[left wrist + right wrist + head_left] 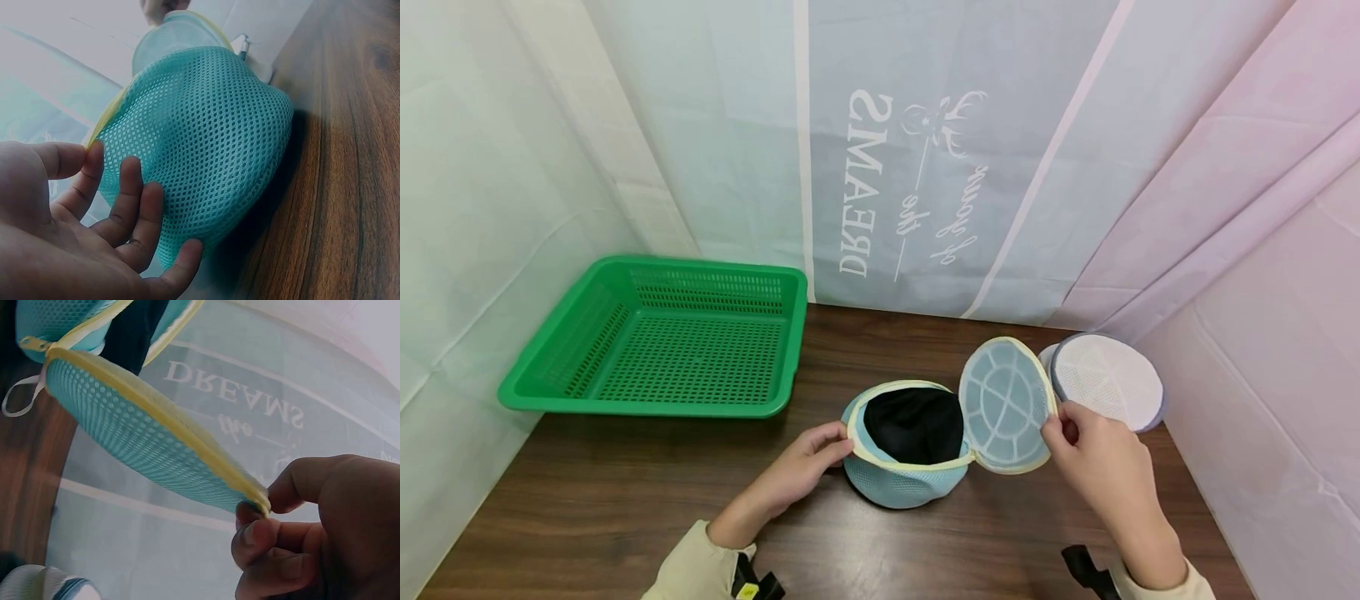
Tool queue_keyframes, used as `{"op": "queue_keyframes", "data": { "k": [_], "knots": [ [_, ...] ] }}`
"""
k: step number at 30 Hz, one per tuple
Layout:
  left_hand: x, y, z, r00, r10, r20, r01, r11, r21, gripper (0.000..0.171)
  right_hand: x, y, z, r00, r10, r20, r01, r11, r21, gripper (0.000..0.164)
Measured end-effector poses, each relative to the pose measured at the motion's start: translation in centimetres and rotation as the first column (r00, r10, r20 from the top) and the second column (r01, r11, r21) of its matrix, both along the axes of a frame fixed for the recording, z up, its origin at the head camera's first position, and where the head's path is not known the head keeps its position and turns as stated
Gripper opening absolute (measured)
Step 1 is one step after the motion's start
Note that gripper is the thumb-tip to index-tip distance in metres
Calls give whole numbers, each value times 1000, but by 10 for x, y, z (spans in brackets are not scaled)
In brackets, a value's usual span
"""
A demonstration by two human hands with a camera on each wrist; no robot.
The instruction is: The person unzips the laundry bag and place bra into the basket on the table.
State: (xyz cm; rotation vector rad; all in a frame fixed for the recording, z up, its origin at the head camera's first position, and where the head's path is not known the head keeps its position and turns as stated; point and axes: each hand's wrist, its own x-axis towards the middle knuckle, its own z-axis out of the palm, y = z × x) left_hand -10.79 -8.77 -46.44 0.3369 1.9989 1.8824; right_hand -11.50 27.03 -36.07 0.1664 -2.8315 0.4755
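Observation:
A light-blue mesh laundry bag (898, 487) with yellow zip edging stands on the table, its round lid (1006, 400) folded out to the right. Black cloth (913, 425) lies inside the bag. My left hand (797, 467) pinches the yellow rim on the left side between thumb and index finger. In the left wrist view the other fingers lie against or close to the mesh wall (212, 137). With thumb and fingertips, my right hand (1101, 458) pinches the lid's outer edge. The zip pull (34, 344) and a white loop (22, 397) show near the lid's hinge.
A green plastic basket (786, 408) with slotted sides stands at the back left. White mesh bags with grey edging (1108, 379) lie at the right, just behind my right hand. Printed curtains (910, 167) enclose the wooden table (865, 558) at the back and sides.

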Motion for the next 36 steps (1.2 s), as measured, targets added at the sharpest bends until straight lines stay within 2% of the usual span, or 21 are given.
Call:
{"op": "queue_keyframes", "data": {
  "k": [6,13,20,36],
  "knots": [
    [-1,0,0,1000,-1,-3,1,1000,-10,21,2,12,-6,984,-43,172,36,998,44,28],
    [-1,0,0,1000,4,2,-4,1000,-5,20,2,29,-16,938,-66,340,37,995,91,29],
    [-1,1,0,1000,8,1,-8,1000,-7,20,0,35,-29,909,-86,407,49,994,102,31],
    [0,2,1,1000,15,23,-15,1000,-12,20,-4,48,-64,827,-127,547,48,986,157,28]
  ]
}}
